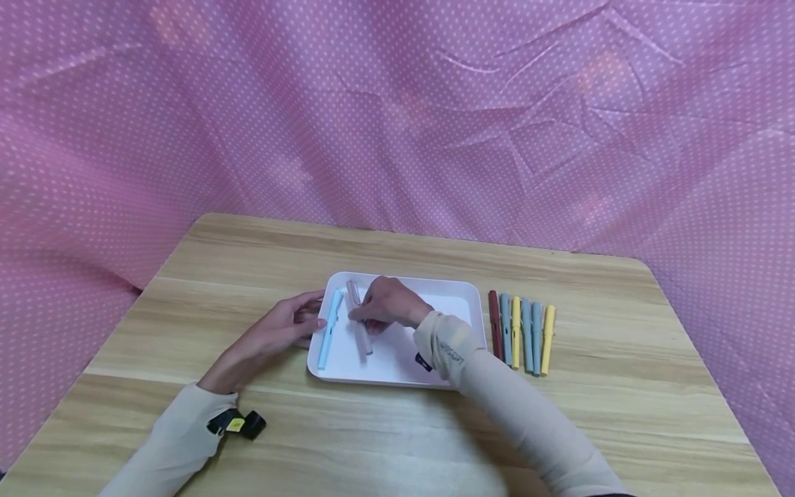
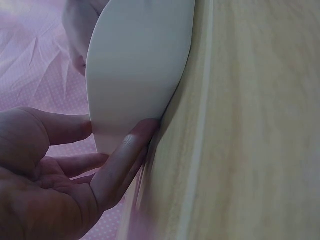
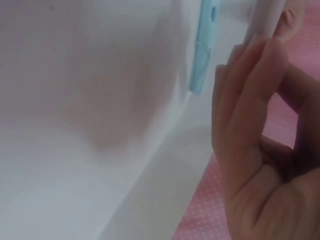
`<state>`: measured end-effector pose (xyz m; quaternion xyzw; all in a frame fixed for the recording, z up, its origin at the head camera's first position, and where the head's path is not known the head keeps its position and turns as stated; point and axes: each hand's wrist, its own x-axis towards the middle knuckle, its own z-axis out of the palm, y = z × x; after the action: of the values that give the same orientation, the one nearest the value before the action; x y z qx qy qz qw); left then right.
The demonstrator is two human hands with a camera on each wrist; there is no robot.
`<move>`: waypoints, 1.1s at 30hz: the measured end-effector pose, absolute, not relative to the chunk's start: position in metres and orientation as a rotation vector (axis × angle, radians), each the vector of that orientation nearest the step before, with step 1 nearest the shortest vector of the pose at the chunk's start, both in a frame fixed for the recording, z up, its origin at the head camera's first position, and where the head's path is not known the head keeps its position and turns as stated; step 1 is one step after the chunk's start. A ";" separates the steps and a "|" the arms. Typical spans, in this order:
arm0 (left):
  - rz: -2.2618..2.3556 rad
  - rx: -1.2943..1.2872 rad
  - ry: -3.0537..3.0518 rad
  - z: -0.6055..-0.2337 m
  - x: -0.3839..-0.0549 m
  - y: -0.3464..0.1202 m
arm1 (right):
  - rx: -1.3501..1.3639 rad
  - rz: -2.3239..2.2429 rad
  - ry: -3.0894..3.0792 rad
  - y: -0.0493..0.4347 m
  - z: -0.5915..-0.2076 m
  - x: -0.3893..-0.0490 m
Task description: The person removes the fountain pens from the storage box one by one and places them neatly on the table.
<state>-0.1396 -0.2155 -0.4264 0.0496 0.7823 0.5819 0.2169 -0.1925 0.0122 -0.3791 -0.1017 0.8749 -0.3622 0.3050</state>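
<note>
A white tray lies on the table, with a light blue pen along its left side. My right hand is over the tray and pinches a pale pinkish pen, just right of the blue one. In the right wrist view part of the pale pen shows at the fingertips, and the light blue pen lies by the tray wall. My left hand rests against the tray's left side. Its fairly straight fingers touch the outer wall in the left wrist view.
Right of the tray lies a row of several pens: a dark red pen, blue-grey ones, and yellow ones such as the yellow pen at the right end. The wooden table ends at a pink dotted cloth.
</note>
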 end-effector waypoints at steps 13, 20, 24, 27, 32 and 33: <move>1.616 0.155 2.181 -0.426 -0.139 -0.215 | -0.277 -1.207 2.259 0.050 -0.357 -0.193; 1.595 0.129 2.207 -0.426 -0.139 -0.215 | -0.281 -1.282 2.265 0.074 -0.347 -0.192; 1.590 0.145 2.211 -0.426 -0.138 -0.214 | -0.257 -1.287 2.307 0.091 -0.343 -0.189; 1.595 0.163 2.210 -0.427 -0.138 -0.214 | -0.222 -1.298 2.330 0.104 -0.345 -0.188; 1.598 0.176 2.206 -0.426 -0.138 -0.214 | -0.168 -1.327 2.354 0.128 -0.347 -0.184; 1.597 0.179 2.206 -0.426 -0.138 -0.214 | -0.158 -1.335 2.356 0.133 -0.346 -0.183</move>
<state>-0.1384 -0.2144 -0.4262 0.0641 0.7911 0.5728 0.2047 -0.1830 0.1325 -0.3462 -0.0568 0.8486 -0.4810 0.2129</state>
